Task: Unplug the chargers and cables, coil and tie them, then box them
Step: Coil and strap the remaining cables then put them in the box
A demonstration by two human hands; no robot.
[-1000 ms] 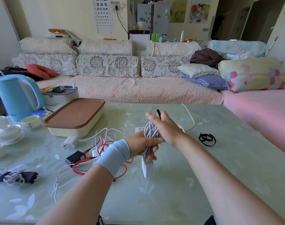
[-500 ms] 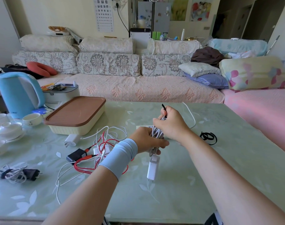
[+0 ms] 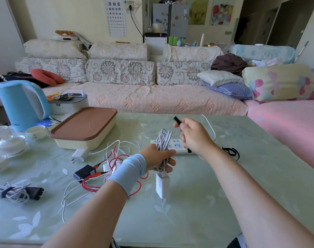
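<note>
White coiled cable bunched in left hand, fingers wrapped tight around the middle, smooth boxy charger dangling below, above glossy green tabletop. Right hand up beside the loops, pinching flat black strap. Likely tying step: wrap strap snug round the coil's waist, keep loops squeezed. Loose red and white cables, lidded cream box off left, untouched.
</note>
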